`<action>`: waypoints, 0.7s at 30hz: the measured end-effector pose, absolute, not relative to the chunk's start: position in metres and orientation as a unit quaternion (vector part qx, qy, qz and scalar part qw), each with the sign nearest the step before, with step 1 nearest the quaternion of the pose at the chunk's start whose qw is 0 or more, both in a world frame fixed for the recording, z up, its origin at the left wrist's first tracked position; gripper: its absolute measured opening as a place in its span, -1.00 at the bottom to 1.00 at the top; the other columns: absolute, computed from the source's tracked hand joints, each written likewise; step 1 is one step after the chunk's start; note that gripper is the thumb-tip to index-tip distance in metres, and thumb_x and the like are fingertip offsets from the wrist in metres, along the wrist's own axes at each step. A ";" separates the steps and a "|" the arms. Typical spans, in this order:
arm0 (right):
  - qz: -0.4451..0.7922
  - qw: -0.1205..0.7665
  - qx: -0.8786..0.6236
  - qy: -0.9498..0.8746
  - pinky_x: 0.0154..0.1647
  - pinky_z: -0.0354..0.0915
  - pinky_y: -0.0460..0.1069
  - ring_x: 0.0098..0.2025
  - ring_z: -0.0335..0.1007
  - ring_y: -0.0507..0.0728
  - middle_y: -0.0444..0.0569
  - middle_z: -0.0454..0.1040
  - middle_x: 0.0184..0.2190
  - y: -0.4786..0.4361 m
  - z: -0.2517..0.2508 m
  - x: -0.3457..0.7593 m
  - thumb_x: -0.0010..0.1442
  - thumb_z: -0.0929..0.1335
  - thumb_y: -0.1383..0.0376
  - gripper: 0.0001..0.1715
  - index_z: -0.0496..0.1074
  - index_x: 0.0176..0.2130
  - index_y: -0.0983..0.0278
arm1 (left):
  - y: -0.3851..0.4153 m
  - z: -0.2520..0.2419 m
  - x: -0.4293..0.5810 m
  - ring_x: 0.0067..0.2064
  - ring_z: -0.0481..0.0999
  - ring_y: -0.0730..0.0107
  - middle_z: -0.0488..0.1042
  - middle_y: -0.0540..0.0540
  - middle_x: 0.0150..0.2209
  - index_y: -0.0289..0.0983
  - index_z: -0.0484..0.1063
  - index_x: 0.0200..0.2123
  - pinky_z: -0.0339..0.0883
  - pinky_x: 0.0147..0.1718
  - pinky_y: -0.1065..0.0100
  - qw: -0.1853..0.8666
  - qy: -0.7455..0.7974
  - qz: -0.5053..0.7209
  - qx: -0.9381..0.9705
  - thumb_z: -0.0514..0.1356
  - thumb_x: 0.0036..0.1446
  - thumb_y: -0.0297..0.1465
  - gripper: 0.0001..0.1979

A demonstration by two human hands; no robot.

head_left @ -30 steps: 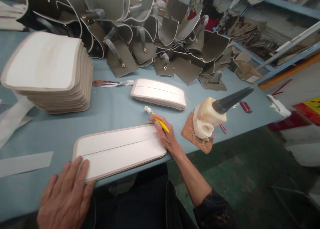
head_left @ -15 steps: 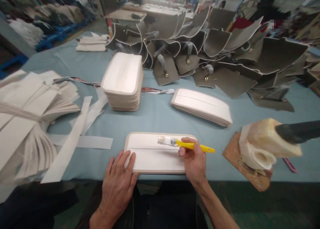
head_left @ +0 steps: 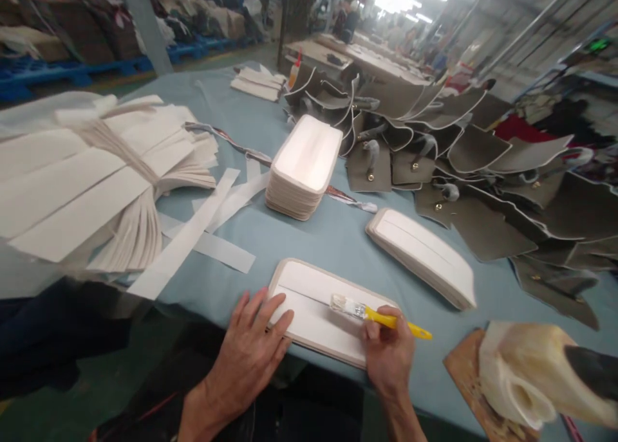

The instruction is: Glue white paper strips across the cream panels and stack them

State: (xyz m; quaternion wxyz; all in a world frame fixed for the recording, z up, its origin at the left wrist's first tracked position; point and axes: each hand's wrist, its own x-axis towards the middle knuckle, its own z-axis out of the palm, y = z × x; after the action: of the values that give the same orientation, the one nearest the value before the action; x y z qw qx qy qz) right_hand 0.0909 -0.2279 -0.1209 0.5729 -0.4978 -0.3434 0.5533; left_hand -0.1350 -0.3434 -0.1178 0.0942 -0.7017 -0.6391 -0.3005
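Note:
Directly before me lies a white, round-cornered rectangular panel (head_left: pixel 309 316) with a beige edge and a dark line along its length. My left hand (head_left: pixel 255 336) rests at its left end, fingers spread and fingertips on the surface. In my right hand (head_left: pixel 391 349) is a yellow-handled paintbrush (head_left: pixel 386 318), held between thumb and fingers. Its pale bristles are over the panel near the line; whether they touch it I cannot tell. Behind the panel stand a tall stack of similar white panels (head_left: pixel 304 165) and, to the right, a lower stack (head_left: pixel 425 252).
Bundled off-white strips (head_left: pixel 82 178) cover the table's left side, with loose white strips (head_left: pixel 193 236) beside them. Dark grey-brown bag pieces (head_left: pixel 463 197) with clasps fill the back right. A glue-crusted, pale container (head_left: pixel 521 365) sits on a brown board (head_left: pixel 463 371) at the right.
My view has swung left and tilted, so the table's contents appear shifted right and turned. Both hands keep their places at the panel, and the brush remains held over it.

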 end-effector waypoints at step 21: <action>0.466 0.486 -0.528 -0.518 -0.56 0.02 -0.08 -0.61 0.10 0.01 -0.25 0.20 -0.67 -0.240 -0.083 0.019 0.30 0.37 -0.12 -0.48 0.52 -0.33 0.28 | -0.339 -0.131 -0.130 0.16 0.46 0.15 0.60 -0.12 0.04 -0.28 0.54 0.04 0.35 0.18 0.15 0.062 -0.594 -0.350 -0.722 0.12 0.37 -0.46 -0.73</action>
State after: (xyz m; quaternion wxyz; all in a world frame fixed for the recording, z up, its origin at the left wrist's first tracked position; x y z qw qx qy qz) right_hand 0.0189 -0.2397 -0.0826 0.4857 -0.5283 -0.5177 0.4659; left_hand -0.1300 -0.3385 -0.1315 0.0620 -0.7216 -0.5943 -0.3496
